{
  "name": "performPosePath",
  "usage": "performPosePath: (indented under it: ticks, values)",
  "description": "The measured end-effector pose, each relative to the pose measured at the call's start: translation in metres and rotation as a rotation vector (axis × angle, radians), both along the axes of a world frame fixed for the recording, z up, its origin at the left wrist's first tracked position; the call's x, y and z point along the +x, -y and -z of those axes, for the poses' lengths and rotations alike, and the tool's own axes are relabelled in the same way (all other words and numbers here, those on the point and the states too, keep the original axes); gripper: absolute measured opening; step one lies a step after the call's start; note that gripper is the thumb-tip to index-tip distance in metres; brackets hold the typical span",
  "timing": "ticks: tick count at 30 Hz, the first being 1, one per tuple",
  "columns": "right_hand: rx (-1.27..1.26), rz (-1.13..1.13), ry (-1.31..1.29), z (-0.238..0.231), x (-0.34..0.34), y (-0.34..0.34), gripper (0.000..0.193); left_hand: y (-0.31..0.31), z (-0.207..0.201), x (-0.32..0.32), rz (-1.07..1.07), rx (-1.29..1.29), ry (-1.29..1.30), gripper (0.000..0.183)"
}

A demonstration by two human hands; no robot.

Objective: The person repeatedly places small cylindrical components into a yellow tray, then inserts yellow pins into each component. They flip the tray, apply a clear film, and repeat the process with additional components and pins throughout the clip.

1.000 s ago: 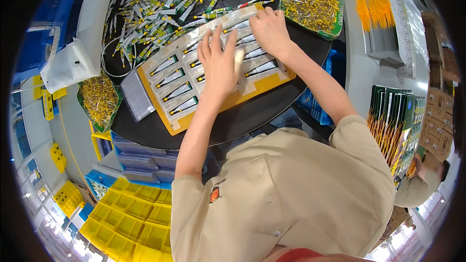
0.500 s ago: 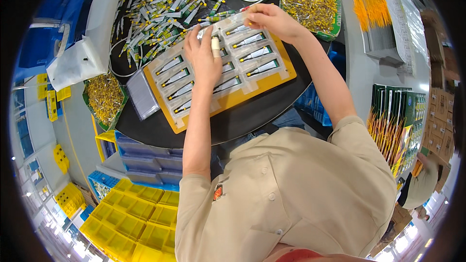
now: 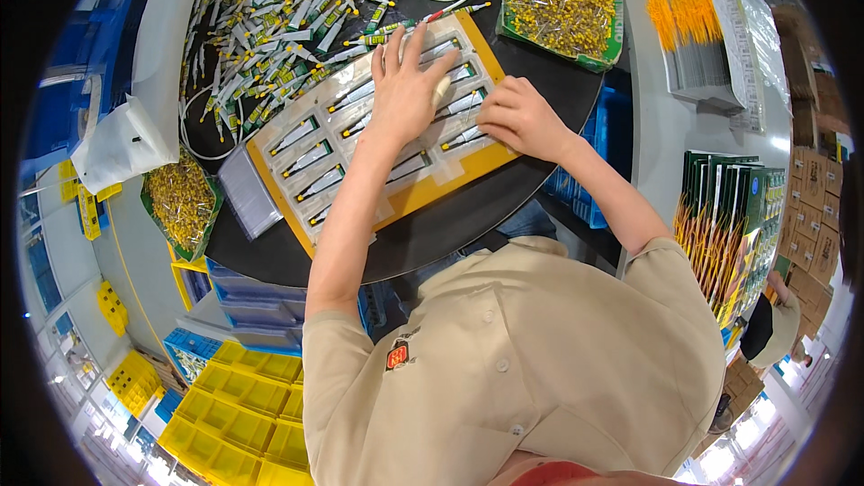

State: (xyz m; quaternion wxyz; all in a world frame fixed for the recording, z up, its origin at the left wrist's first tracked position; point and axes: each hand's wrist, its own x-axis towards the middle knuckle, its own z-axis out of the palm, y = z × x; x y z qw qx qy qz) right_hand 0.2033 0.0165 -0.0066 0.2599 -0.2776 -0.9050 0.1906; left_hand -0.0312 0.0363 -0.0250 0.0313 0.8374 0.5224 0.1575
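A clear plastic tray [image 3: 456,162] lies on a yellow board [image 3: 490,158], with small white-and-green tubes with yellow caps, such as one tube [image 3: 319,182], in its pockets. My left hand [image 3: 403,94] rests on the tray's middle and far part, fingers spread; a pale cover is on one finger. It hides some of the pockets. At the tray's right edge, my right hand [image 3: 522,120] has its fingers curled and pressed together over the end of a tube [image 3: 463,138] in a pocket. Their tips are partly hidden.
A heap of loose tubes [image 3: 270,36] covers the far table. Green boxes of small yellow-tipped pieces stand at the far right [image 3: 562,4] and left [image 3: 180,202]. Clear plastic sheets [image 3: 247,191] lie beside the board. Yellow crates [image 3: 229,405] stand at the lower left.
My right hand has come down from the tray's far right corner to its right edge. My left hand has shifted slightly right and up over the tray. The whole view has shifted a little.
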Motion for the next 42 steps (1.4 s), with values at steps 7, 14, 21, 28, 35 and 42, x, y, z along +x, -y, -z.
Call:
performPosePath:
  ticks: [7,14,21,28,35,42]
  values:
    - [-0.101,0.107,-0.007,0.009,-0.013,-0.028,0.01,-0.014,0.006,-0.009,-0.01,-0.004,0.02,0.042]
    - [-0.163,0.099,-0.099,0.006,-0.02,-0.042,0.017,-0.011,-0.003,-0.024,-0.09,-0.024,0.253,0.041]
    - [-0.145,0.19,-0.084,0.015,-0.028,-0.068,0.014,0.04,-0.029,-0.013,-0.061,-0.108,0.289,0.04]
    - [0.074,0.42,-0.081,-0.019,0.057,-0.096,0.018,0.097,-0.056,-0.063,-0.288,-0.056,0.455,0.04]
    - [-0.275,1.17,1.203,-0.088,0.428,-0.182,0.049,0.178,-0.072,-0.174,-0.833,0.289,0.479,0.03]
    - [0.147,1.341,0.807,-0.066,0.431,-0.176,0.039,0.201,-0.049,-0.156,-0.793,0.29,0.65,0.031]
